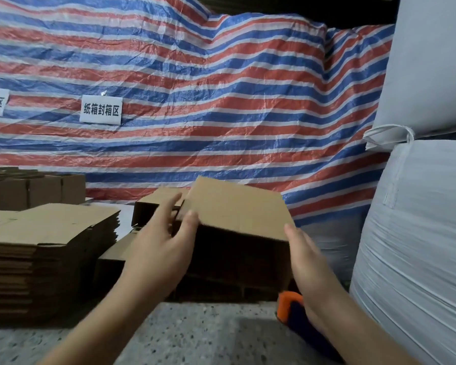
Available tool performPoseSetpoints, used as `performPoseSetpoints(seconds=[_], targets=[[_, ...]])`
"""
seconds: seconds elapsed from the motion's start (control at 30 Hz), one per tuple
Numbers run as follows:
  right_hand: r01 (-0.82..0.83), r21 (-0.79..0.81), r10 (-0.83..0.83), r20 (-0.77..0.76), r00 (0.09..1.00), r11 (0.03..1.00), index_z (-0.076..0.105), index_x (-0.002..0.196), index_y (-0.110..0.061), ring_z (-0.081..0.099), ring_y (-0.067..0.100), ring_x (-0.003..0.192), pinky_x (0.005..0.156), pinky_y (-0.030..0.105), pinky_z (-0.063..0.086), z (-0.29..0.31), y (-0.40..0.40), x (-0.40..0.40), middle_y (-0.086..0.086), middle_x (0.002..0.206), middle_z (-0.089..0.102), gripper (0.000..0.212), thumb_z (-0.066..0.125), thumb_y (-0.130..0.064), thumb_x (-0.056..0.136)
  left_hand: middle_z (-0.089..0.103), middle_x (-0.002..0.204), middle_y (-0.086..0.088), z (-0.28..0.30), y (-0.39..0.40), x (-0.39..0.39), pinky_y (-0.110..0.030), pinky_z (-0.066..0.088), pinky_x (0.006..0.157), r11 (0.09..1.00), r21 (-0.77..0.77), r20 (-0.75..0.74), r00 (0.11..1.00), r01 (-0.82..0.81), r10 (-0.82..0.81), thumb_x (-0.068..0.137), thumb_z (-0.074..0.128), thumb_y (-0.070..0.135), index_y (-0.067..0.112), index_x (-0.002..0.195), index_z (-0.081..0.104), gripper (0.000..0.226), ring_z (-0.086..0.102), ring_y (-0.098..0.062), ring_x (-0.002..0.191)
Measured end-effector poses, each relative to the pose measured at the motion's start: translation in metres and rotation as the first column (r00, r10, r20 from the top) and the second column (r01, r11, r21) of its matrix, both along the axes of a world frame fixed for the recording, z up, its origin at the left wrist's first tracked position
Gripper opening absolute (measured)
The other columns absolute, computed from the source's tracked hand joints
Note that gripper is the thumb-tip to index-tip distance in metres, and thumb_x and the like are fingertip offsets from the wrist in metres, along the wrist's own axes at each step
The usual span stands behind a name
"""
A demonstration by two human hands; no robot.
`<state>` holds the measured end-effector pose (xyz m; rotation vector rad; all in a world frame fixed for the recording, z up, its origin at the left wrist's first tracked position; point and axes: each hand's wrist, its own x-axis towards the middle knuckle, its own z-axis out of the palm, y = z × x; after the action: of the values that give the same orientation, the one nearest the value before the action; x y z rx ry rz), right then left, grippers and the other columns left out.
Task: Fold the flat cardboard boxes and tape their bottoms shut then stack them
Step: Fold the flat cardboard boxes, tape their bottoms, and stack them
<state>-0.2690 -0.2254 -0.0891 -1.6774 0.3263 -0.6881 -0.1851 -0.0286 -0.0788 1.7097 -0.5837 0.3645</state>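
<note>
I have a folded box between my hands: left hand and right hand press its sides with straight fingers. Folded boxes stand back left; a pile of flat boxes waits, so much remains.

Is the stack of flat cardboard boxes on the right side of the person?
No, the stack of flat cardboard boxes lies at the person's left, while large white sacks stand at the right.

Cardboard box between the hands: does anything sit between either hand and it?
Nothing visible does. The left hand and right hand already rest against opposite sides of the cardboard box, fingers straight. The orange tape dispenser lies below the right hand, out of the way.
</note>
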Motion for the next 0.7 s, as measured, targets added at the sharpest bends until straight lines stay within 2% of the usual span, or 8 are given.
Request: performPoseSetpoints(seconds=[0.07, 0.2, 0.3, 0.47, 0.53, 0.6, 0.63, 0.7], targets=[[0.051, -0.027, -0.051, 0.016, 0.999, 0.998, 0.056, 0.126, -0.034, 0.057, 0.017, 0.115, 0.106, 0.046, 0.044, 0.027, -0.023, 0.034, -0.004, 0.123, 0.063, 0.036, 0.038, -0.054, 0.103, 0.056, 0.133, 0.006, 0.030, -0.030, 0.035, -0.049, 0.048, 0.100, 0.998, 0.058, 0.078, 0.997, -0.022, 0.018, 0.096, 0.042, 0.057, 0.044, 0.142, 0.041, 0.048, 0.054, -0.019, 0.118], [0.072, -0.048, -0.071, 0.020, 0.997, 0.996, 0.046, 0.137, -0.027, 0.057, 0.022, 0.110, 0.098, 0.047, 0.050, 0.053, -0.078, 0.114, 0.002, 0.122, 0.059, 0.047, 0.038, -0.056, 0.101, 0.050, 0.142, 0.001, 0.057, -0.094, 0.120, -0.038, 0.046, 0.100, 0.997, 0.081, 0.065, 0.998, -0.002, -0.003, 0.100, 0.041, 0.046, 0.034, 0.145, 0.042, 0.046, 0.049, -0.018, 0.122], [0.081, -0.080, -0.083, -0.011, 0.997, 0.993, 0.045, 0.139, -0.024, 0.055, 0.023, 0.113, 0.099, 0.046, 0.049, 0.057, -0.112, 0.174, 0.003, 0.126, 0.057, 0.051, 0.035, -0.057, 0.102, 0.053, 0.136, 0.000, 0.060, -0.129, 0.183, -0.025, 0.040, 0.078, 0.988, 0.149, 0.085, 0.996, -0.033, 0.020, 0.100, 0.039, 0.037, 0.031, 0.141, 0.046, 0.042, 0.047, -0.012, 0.106], [0.058, -0.091, -0.071, -0.154, 0.985, 0.994, 0.039, 0.151, -0.018, 0.048, 0.032, 0.132, 0.112, 0.051, 0.040, 0.053, -0.148, 0.267, 0.009, 0.147, 0.049, 0.055, 0.032, -0.046, 0.104, 0.058, 0.118, -0.002, 0.056, -0.166, 0.270, -0.024, 0.037, 0.063, 0.928, 0.353, 0.079, 0.992, -0.122, 0.100, 0.099, 0.033, 0.027, 0.024, 0.137, 0.051, 0.042, 0.053, -0.010, 0.084], [0.058, -0.105, -0.076, -0.180, 0.981, 0.993, 0.040, 0.151, -0.014, 0.046, 0.033, 0.133, 0.113, 0.050, 0.038, 0.045, -0.158, 0.302, 0.012, 0.149, 0.047, 0.053, 0.032, -0.040, 0.105, 0.058, 0.117, -0.002, 0.046, -0.173, 0.297, -0.024, 0.035, 0.066, 0.884, 0.450, 0.075, 0.992, -0.126, 0.103, 0.100, 0.032, 0.027, 0.022, 0.135, 0.050, 0.039, 0.050, -0.009, 0.087], [0.064, -0.114, -0.088, -0.216, 0.972, 0.991, 0.039, 0.151, -0.011, 0.045, 0.034, 0.134, 0.114, 0.047, 0.037, 0.034, -0.164, 0.330, 0.014, 0.150, 0.046, 0.052, 0.032, -0.035, 0.106, 0.059, 0.111, -0.001, 0.034, -0.176, 0.319, -0.027, 0.040, 0.068, 0.846, 0.522, 0.057, 0.994, -0.110, 0.094, 0.101, 0.031, 0.029, 0.023, 0.134, 0.047, 0.037, 0.054, -0.012, 0.087], [0.060, -0.111, -0.085, -0.232, 0.969, 0.992, 0.038, 0.151, -0.009, 0.044, 0.035, 0.134, 0.114, 0.045, 0.036, 0.028, -0.166, 0.340, 0.015, 0.152, 0.044, 0.052, 0.031, -0.033, 0.106, 0.059, 0.112, -0.002, 0.028, -0.176, 0.327, -0.030, 0.045, 0.072, 0.822, 0.557, 0.063, 0.993, -0.117, 0.099, 0.101, 0.030, 0.031, 0.024, 0.135, 0.047, 0.038, 0.056, -0.015, 0.091], [0.032, -0.083, -0.054, -0.269, 0.962, 0.996, 0.032, 0.154, -0.007, 0.042, 0.034, 0.137, 0.111, 0.040, 0.035, 0.013, -0.170, 0.360, 0.015, 0.155, 0.040, 0.054, 0.029, -0.033, 0.107, 0.058, 0.127, -0.008, 0.018, -0.177, 0.346, -0.039, 0.044, 0.094, 0.752, 0.638, 0.107, 0.986, -0.168, 0.130, 0.101, 0.028, 0.032, 0.024, 0.136, 0.046, 0.040, 0.054, -0.024, 0.112]])
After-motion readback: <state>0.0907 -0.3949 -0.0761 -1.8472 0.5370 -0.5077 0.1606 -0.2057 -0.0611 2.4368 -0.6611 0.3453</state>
